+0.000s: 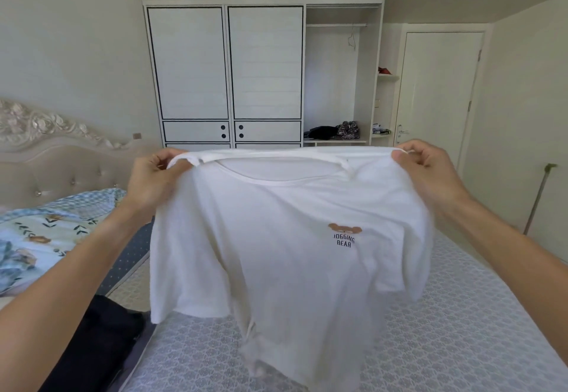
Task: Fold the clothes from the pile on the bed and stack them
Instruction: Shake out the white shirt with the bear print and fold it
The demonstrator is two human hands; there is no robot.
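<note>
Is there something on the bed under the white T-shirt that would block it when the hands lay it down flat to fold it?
Nothing visible does. The left hand and right hand hold the T-shirt above bare mattress. The dark clothes lie off to the left.

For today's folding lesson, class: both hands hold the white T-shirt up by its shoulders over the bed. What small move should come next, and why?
Probably lower the white T-shirt flat onto the bed. The left hand and right hand pinch its shoulders, so it hangs spread in the air, hem bunched; it likely needs a flat surface before any fold.
</note>
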